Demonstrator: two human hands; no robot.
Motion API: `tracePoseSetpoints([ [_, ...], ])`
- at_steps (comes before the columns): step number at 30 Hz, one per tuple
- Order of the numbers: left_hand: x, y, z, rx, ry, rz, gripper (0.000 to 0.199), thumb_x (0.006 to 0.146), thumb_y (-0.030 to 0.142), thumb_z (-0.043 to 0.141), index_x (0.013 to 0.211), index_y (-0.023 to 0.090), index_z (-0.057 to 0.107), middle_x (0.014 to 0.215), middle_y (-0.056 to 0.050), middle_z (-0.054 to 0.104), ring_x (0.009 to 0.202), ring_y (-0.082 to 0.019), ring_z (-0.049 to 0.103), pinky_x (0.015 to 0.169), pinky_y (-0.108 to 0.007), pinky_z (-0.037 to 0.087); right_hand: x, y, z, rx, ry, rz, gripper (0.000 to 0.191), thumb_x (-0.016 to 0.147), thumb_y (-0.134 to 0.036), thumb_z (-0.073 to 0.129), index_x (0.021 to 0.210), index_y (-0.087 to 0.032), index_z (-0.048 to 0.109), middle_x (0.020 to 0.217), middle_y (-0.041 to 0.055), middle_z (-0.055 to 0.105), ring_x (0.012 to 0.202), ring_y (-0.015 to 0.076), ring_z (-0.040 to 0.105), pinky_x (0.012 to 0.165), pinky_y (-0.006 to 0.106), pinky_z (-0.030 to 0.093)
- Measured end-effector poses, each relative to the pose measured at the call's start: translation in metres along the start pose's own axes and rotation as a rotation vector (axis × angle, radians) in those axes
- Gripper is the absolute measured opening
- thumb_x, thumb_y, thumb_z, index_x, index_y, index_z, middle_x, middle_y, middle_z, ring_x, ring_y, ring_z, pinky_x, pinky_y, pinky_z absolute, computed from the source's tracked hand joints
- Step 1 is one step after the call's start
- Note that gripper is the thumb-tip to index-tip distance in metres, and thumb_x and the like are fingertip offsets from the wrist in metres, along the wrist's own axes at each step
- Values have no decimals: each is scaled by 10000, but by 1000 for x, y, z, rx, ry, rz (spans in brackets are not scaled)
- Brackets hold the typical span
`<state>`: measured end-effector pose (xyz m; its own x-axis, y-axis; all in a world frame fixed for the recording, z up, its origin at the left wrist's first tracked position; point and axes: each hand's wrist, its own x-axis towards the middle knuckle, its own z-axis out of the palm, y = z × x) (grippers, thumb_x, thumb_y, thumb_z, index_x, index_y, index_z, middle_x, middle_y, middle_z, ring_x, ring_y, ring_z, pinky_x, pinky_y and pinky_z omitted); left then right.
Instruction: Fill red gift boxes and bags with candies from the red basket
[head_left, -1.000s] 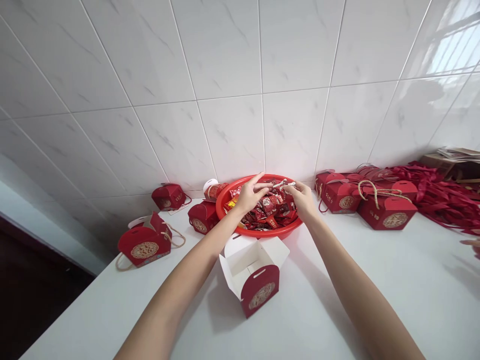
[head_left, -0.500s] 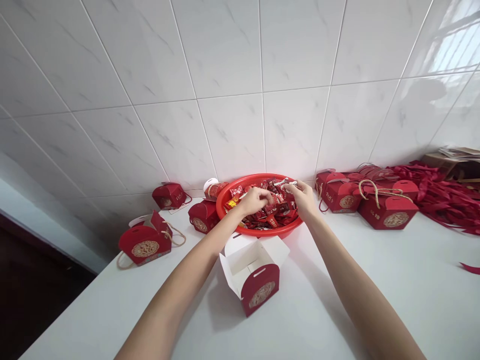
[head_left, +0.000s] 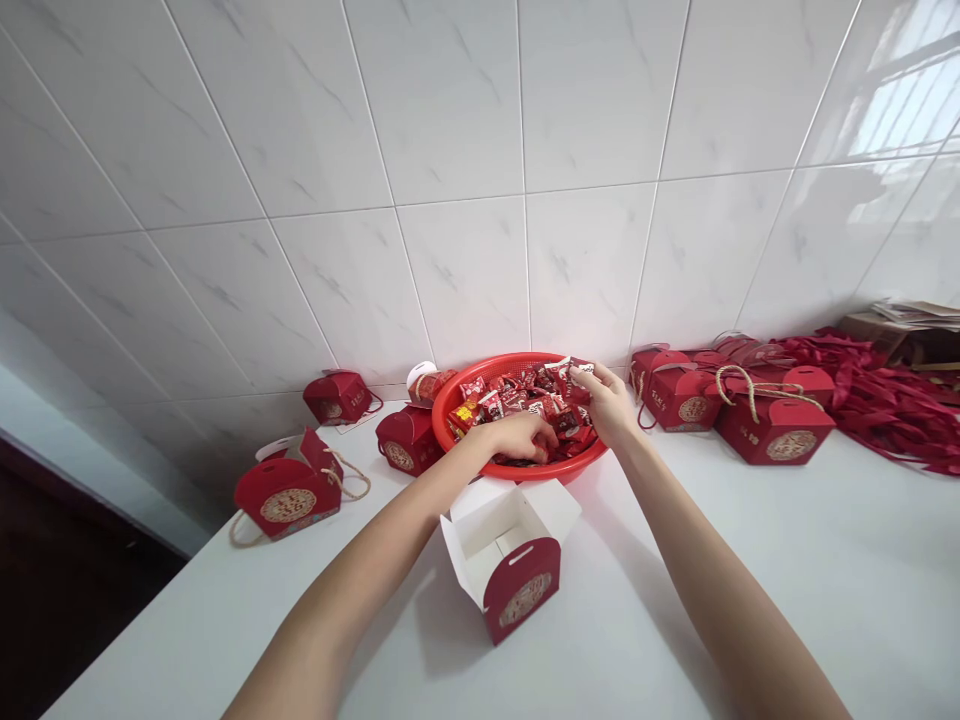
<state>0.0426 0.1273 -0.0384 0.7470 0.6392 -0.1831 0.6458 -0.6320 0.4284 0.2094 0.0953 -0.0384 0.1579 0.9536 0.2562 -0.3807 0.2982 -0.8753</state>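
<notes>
A closed red box (head_left: pixel 289 500) stands at far left. Next, a red basket (head_left: pixel 441 425) holds wrapped sweets (head_left: pixel 493 405), with an open carton (head_left: pixel 523 595) just in front. The left hand (head_left: pixel 523 437) dips among the sweets, fingers curled; I cannot tell whether they grip any. The right hand (head_left: pixel 611 408) pinches a small packet (head_left: pixel 583 371) over the basket's right side. Ribbons (head_left: pixel 889 405) lie farthest right.

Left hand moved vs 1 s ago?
Yes. Judged against the red basket, the left hand has shifted toward the near rim, and its fingers now reach down among the sweets.
</notes>
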Motion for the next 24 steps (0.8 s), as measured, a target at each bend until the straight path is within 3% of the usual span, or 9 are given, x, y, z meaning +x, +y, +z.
tracePoseSetpoints([
  [5, -2, -6, -4, 33, 479, -8, 363, 780, 125, 618, 1121, 181, 729, 1121, -99, 709, 1052, -268, 656, 970, -355, 490, 2, 1, -1, -53, 76, -8, 411, 564, -504, 784, 831, -225, 642, 760, 2, 695, 689, 187, 642, 588, 288, 500],
  [7, -2, -8, -6, 28, 575, -33, 375, 755, 95, 626, 1105, 177, 728, 1106, -100, 692, 1037, -264, 649, 964, -355, 500, 2, -1, -1, -56, 86, -5, 420, 564, -497, 778, 860, -229, 648, 752, -4, 686, 682, 179, 638, 586, 281, 502],
  [10, -2, -9, -7, 15, 616, -68, 323, 754, 98, 632, 1054, 166, 729, 1069, -103, 680, 1009, -260, 646, 952, -362, 509, 0, -4, 0, -43, 101, 14, 452, 555, -462, 781, 924, -230, 664, 716, -25, 663, 649, 153, 621, 591, 268, 503],
  [14, -2, -6, -7, -29, 541, -18, 231, 739, 77, 585, 915, 164, 706, 1013, -67, 694, 956, -231, 649, 925, -339, 508, 0, -4, 1, -37, 105, 24, 449, 547, -437, 788, 919, -218, 667, 692, -36, 643, 608, 125, 590, 573, 247, 481],
  [19, -4, -2, -5, -126, 136, -4, 321, 705, 6, 485, 849, 182, 711, 884, -12, 736, 857, -178, 668, 792, -245, 501, 1, -1, -1, -86, 66, 11, 426, 575, -452, 773, 914, -219, 663, 705, -37, 624, 600, 120, 566, 547, 240, 444],
  [24, -7, -1, -5, 48, 155, -146, 306, 705, 77, 607, 934, 217, 755, 958, -27, 755, 881, -219, 681, 748, -258, 488, 0, -2, 0, -87, 66, 34, 418, 558, -424, 773, 903, -213, 665, 689, -42, 604, 580, 109, 539, 518, 226, 415],
])
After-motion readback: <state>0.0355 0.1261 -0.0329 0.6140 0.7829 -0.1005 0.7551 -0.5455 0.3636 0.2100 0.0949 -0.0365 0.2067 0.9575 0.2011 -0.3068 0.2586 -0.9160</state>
